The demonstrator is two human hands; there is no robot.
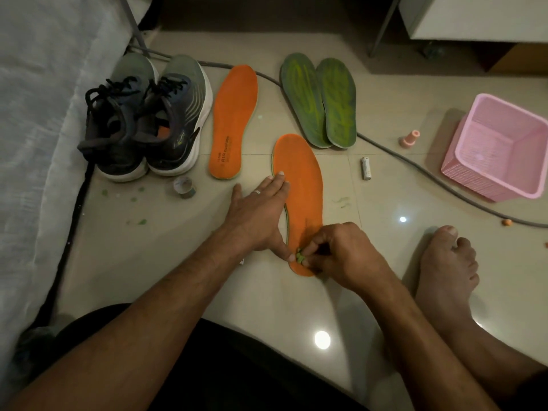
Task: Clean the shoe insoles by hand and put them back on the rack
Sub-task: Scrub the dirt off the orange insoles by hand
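An orange insole [302, 188] lies on the tiled floor in front of me. My left hand [258, 215] presses flat on its left edge, fingers spread, a ring on one finger. My right hand [341, 250] pinches a small green wad [299, 258] against the insole's heel end. A second orange insole [234, 120] lies further back, printed side up. Two green insoles [320, 102] lie side by side beyond it to the right.
A pair of dark sneakers [145, 120] stands at the left beside a white-covered bed [38, 129]. A pink basket [501, 149] lies tipped at the right. A grey cable [415, 170], a battery [366, 168], a small jar [184, 187], a pink cap [410, 138] and my bare foot [444, 271] are on the floor.
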